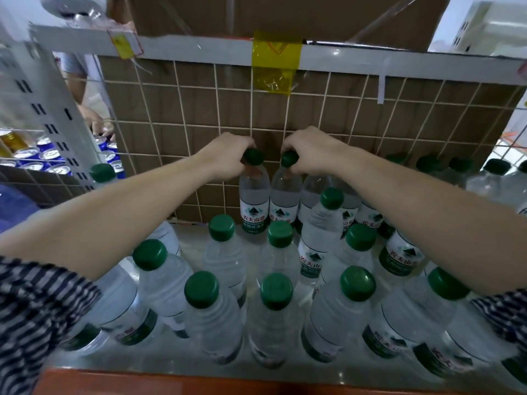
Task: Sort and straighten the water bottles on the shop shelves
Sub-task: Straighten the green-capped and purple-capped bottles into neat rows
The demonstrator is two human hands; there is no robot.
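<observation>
Left hand (228,155) curls round the cap of one bottle (254,195), right hand (312,153) round its neighbour (285,192) — both upright, touching, at the shelf's (171,363) back edge against the grid (199,109).

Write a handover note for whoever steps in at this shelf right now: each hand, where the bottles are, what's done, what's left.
Left hand grips the cap of the left back bottle; right hand grips the cap of the right back bottle.
Both stand upright, side by side, labels forward, by the wire grid.
Done: apparently just these two.
Left: the front bottles stand unevenly spaced, labels facing different ways; line them up.
</observation>
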